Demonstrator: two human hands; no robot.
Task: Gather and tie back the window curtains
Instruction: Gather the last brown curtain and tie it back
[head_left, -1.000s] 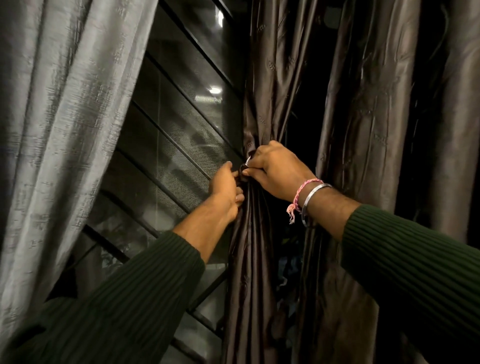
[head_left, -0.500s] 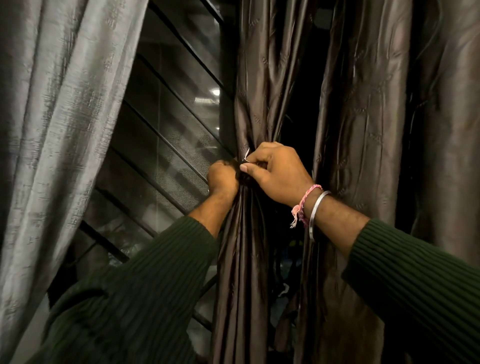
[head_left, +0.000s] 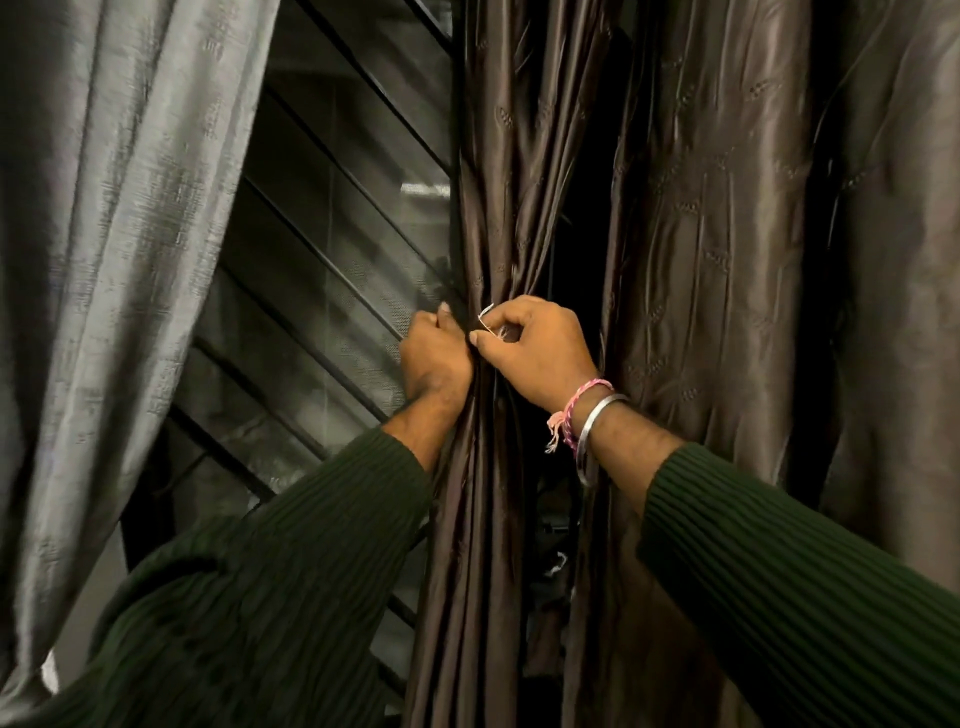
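room: dim window bay, dark slatted window (head_left: 332, 249) at 10 o'clock of centre, curtains on both sides.
sleeves: dark green ribbed sleeves (head_left: 779, 571) come in from 7 and 5 o'clock, nearest the camera.
right hand: right hand (head_left: 540, 353) just right of centre, fingers curled, thumb and forefinger pinching a thin pale string (head_left: 485, 318). Pink thread band and metal bangle (head_left: 597, 431) on the wrist.
left hand: left hand (head_left: 436, 358) touching the right one at its 9 o'clock, closed round the bunched fabric; what sits under the fingers can't be seen.
task item: brown curtain (head_left: 498, 208) cinched to a narrow neck right at the hands, folds fanning at 12 and 6 o'clock.
behind: looser brown curtain panel (head_left: 727, 260) at 3 o'clock, not in the bundle. Grey curtain (head_left: 104, 260) at 9 o'clock, hanging free.
step: looks like tying off the string round the neck.
do it well: keep the left squeeze on until the knot bites; pull the string snug against the neck, not along it.
risk: slick satin, so folds may slip if the squeeze eases early.
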